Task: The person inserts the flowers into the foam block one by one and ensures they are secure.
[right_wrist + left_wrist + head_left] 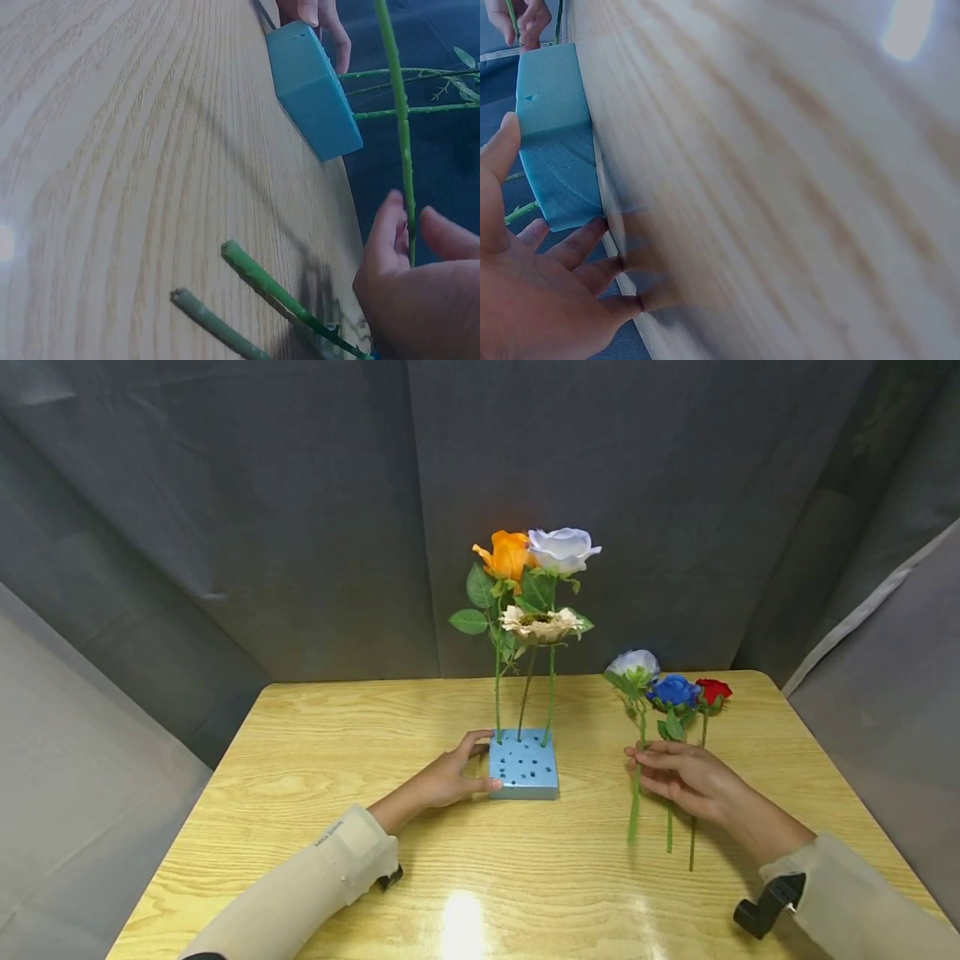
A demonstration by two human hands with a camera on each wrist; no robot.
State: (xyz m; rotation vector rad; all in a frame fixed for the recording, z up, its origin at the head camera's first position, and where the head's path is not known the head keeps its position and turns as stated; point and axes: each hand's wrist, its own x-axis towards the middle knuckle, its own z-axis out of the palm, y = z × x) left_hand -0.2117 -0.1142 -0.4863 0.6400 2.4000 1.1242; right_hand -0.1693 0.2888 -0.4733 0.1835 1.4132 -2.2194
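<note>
A blue foam block (pixel 522 770) full of holes stands on the table with three artificial flowers upright in its back row: an orange rose (pixel 507 555), a pale lavender-white rose (pixel 562 550) and a cream daisy-like flower (pixel 542 624). My left hand (pixel 444 777) holds the block's left side, thumb at the front corner and fingers toward the back. My right hand (pixel 693 783) pinches the green stem (pixel 400 112) of a pale white rose (pixel 634 665) between thumb and fingers, right of the block. The stem is raised off the table in the right wrist view.
Beneath and beside my right hand lie a blue rose (pixel 675 691) and a red rose (pixel 712 692), their stems pointing toward me. The wooden table (pixel 337 727) ends at a dark grey curtain (pixel 337 527) behind, with more cloth at both sides.
</note>
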